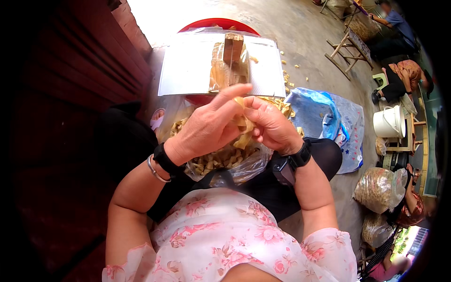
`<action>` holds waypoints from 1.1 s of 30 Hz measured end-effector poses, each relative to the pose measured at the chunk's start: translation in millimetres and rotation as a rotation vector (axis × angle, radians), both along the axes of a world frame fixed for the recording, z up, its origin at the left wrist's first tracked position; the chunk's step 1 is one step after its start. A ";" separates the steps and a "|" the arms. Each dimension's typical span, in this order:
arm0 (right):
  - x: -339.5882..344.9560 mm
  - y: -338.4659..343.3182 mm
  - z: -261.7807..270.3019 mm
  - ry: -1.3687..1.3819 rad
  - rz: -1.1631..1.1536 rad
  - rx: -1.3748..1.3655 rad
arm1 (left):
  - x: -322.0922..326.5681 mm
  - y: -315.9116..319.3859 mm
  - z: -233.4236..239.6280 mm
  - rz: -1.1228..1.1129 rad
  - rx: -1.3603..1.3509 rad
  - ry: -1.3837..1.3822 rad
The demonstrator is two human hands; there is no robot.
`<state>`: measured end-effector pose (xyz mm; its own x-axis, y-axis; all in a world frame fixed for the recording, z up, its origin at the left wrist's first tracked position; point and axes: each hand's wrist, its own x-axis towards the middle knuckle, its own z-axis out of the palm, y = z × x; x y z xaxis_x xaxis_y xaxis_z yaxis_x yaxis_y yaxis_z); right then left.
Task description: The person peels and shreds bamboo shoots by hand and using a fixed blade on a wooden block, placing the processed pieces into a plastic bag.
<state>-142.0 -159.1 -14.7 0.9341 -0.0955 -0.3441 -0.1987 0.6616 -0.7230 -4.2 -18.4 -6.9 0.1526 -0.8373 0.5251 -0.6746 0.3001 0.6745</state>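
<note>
My left hand [208, 128] and my right hand [276, 125] meet in front of me over an open clear plastic bag [252, 169]. Between them is a pale yellow, pliable strip [243, 141], its material unclear. The strip loops near my left fingers, and its loose end hangs down. My right thumb and fingers pinch it; my left index finger sticks out while the other fingers curl round it. Many small folded yellowish pieces [225, 158] fill the bag below, partly hidden by my hands.
Beyond my hands, a white board [186, 67] lies across a red basin [218, 23], bearing a wooden block [232, 47] and plastic-wrapped brown material [220, 72]. A blue-and-white plastic sack [317, 112] lies at right. Farther right are a white bucket [388, 122], filled bags [375, 190] and several people.
</note>
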 end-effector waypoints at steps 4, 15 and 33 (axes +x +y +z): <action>1.7 5.1 6.3 0.024 -0.037 -0.365 | 5.1 -0.2 -14.3 0.017 0.156 0.076; 1.2 11.1 -1.2 0.008 -0.019 -0.532 | 6.8 -3.2 -9.5 0.270 0.196 0.065; -1.1 -2.1 9.1 0.072 0.025 -0.458 | 12.2 3.7 -5.1 0.029 0.518 0.224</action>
